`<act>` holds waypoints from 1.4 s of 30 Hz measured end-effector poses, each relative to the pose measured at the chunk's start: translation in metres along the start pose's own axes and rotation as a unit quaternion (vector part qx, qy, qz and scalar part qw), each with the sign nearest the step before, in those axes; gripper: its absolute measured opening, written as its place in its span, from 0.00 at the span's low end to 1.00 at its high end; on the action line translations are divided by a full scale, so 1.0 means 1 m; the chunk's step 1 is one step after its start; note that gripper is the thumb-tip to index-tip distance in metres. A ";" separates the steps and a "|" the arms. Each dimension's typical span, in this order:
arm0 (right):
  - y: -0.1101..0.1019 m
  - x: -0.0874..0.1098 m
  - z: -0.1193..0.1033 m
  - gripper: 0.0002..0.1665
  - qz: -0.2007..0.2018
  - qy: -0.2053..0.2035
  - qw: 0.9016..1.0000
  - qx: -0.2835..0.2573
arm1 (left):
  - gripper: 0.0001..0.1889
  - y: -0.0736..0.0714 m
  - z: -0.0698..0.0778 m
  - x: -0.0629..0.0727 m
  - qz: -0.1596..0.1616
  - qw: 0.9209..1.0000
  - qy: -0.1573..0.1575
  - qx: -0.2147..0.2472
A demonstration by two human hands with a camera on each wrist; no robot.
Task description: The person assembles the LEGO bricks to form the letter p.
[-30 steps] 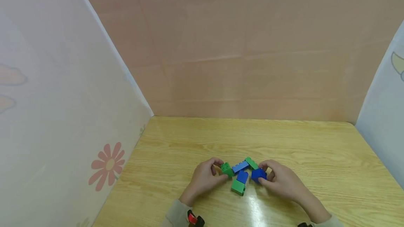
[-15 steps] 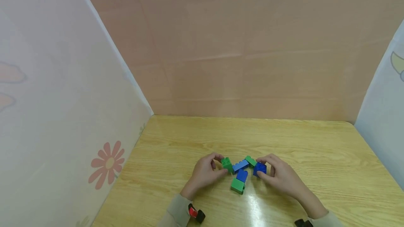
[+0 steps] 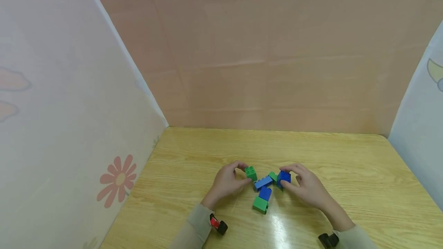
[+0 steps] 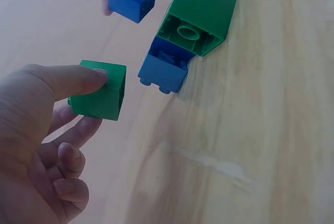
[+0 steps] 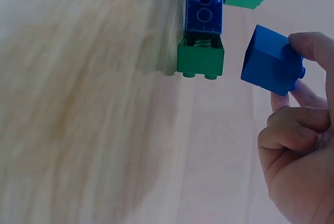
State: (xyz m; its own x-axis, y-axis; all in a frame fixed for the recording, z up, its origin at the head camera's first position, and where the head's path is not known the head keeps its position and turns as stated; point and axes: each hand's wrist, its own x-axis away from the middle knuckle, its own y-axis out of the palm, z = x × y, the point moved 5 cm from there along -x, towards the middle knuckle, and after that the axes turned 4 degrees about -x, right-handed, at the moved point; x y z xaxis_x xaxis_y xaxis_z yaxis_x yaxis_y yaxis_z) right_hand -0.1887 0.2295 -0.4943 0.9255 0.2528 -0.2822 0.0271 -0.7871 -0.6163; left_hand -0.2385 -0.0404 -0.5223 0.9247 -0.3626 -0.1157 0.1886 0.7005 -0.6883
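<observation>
My left hand (image 3: 227, 181) pinches a green building block (image 3: 250, 173) between thumb and fingers; in the left wrist view this block (image 4: 99, 98) has its hollow underside turned to the right. On the other side, my right hand (image 3: 308, 187) pinches a dark blue block (image 3: 284, 178), its studs facing the palm in the right wrist view. Between the hands lies a bent row of blocks on the table: a light blue one (image 3: 263, 183), a green one (image 3: 272, 176) partly behind the held blue block, a dark blue one (image 3: 265, 193) and a green one (image 3: 260, 205) nearest me.
The wooden table (image 3: 194, 149) meets a brownish sheet wall (image 3: 225, 87) at the back. White panels stand at both sides, the left one (image 3: 69, 107) with a printed red flower. A strap with a black buckle (image 3: 221, 227) sits at my left cuff.
Both hands have moved a little away from me, carrying the green and the dark blue block up and forward. The row of blocks between them stays about where it was.
</observation>
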 end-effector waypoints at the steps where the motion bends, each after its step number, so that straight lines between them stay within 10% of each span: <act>1: 0.000 -0.002 0.000 0.21 -0.001 0.001 1.000 -0.002 | 0.18 0.001 0.001 -0.002 0.000 1.000 0.003 0.001; 42: 0.008 -0.058 0.018 0.24 0.001 0.025 0.996 -0.090 | 0.19 0.039 0.012 -0.063 -0.032 0.999 0.036 -0.016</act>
State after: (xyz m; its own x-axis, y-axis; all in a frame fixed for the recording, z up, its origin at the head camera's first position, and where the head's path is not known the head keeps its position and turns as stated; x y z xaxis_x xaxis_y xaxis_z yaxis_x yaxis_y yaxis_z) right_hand -0.2486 0.2191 -0.4959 0.9433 0.2269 -0.2425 0.0893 -0.8767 -0.4727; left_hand -0.2859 0.0172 -0.5334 0.8850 -0.4500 -0.1200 0.2355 0.6547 -0.7183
